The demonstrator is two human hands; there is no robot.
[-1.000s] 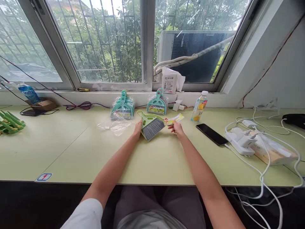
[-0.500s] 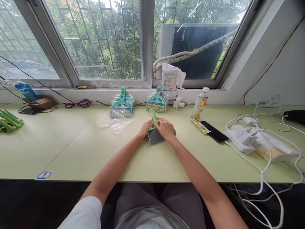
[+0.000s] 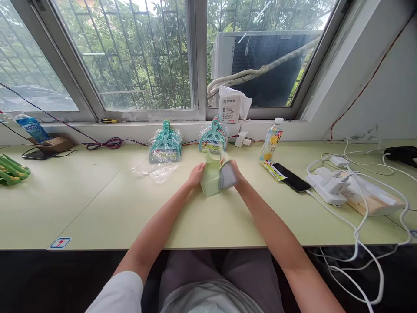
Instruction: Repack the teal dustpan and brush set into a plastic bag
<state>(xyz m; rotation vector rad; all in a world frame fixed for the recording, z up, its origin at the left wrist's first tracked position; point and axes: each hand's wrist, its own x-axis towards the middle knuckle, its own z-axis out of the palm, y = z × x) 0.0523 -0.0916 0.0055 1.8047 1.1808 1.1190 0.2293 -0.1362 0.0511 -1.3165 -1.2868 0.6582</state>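
A pale green dustpan [image 3: 211,179] is at the middle of the table, with my left hand [image 3: 196,174] gripping its left edge. My right hand [image 3: 236,172] holds a small brush [image 3: 227,175] with grey bristles, tilted and blurred by motion, at the dustpan's right side. Behind them stand two stacks of teal dustpan-and-brush sets in clear wrap, one at the left [image 3: 165,143] and one nearer the middle [image 3: 213,137]. Crumpled clear plastic [image 3: 158,171] lies in front of the left stack.
On the right are a drink bottle [image 3: 272,140], a black phone [image 3: 292,177] with a yellow-green label [image 3: 273,170] beside it, and a white power strip [image 3: 327,189] with tangled cables. Green pieces [image 3: 12,168] lie far left. The table's front edge [image 3: 208,248] is near my lap.
The brush has come off the dustpan and swung to the right in my right hand, uncovering the pan. My left hand stays at the pan's left edge. The view has shifted slightly.
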